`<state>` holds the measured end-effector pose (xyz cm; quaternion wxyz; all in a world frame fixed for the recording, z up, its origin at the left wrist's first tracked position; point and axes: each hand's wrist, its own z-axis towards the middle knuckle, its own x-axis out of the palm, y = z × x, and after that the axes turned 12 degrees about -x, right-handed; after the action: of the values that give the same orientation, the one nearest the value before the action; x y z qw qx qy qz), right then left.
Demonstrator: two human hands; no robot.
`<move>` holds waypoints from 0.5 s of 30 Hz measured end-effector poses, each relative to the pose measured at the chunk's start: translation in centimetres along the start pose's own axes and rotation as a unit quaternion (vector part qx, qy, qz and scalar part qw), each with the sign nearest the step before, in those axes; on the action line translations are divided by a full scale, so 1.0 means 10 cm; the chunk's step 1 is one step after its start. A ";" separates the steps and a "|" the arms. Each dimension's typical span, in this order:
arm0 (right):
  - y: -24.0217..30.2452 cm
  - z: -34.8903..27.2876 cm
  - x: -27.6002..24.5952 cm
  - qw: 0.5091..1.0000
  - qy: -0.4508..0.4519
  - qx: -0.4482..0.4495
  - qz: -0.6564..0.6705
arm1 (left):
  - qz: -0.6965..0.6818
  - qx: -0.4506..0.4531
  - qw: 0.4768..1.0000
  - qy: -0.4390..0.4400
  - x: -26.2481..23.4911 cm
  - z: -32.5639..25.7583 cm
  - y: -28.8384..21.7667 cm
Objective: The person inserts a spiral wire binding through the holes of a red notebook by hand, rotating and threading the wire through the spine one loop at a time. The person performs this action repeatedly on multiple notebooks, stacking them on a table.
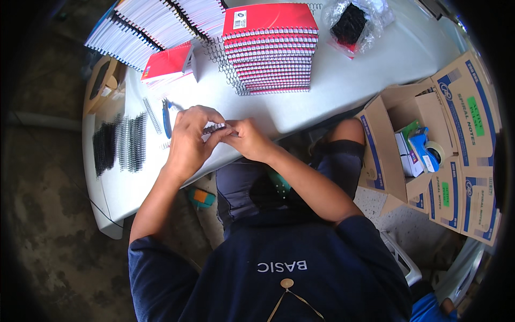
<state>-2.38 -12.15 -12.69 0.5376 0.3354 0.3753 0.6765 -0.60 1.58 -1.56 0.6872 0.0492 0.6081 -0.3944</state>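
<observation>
Above my lap, at the near edge of the table, both hands close on a spiral-bound notebook [214, 128] seen nearly edge-on. Only a short stretch of its dark coil and pale page edge shows; the fingers hide the rest. My left hand [192, 137] curls over the coil, thumb and fingers pinching it. The fingers of my right hand [250, 139] are closed on its other end. Just beyond my left hand lie blue-handled pliers [167, 119] and a loose wire coil [152, 115].
Black coils [105, 145] and grey coils [132, 142] lie at left. A tall stack of red spiral notebooks [271, 59] stands ahead, beside a red notebook [167, 61] and page stacks [155, 27]. An open cardboard box [383, 145] at right holds a blue tape dispenser [422, 149].
</observation>
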 end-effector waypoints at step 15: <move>0.08 0.00 -0.01 1.000 0.009 -0.003 0.002 | 0.056 0.041 0.996 0.052 -0.19 0.11 -0.10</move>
<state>-2.73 -12.35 -12.00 0.5335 0.3284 0.3772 0.6821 -0.26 1.23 0.81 0.6734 0.1319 0.6224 -0.3764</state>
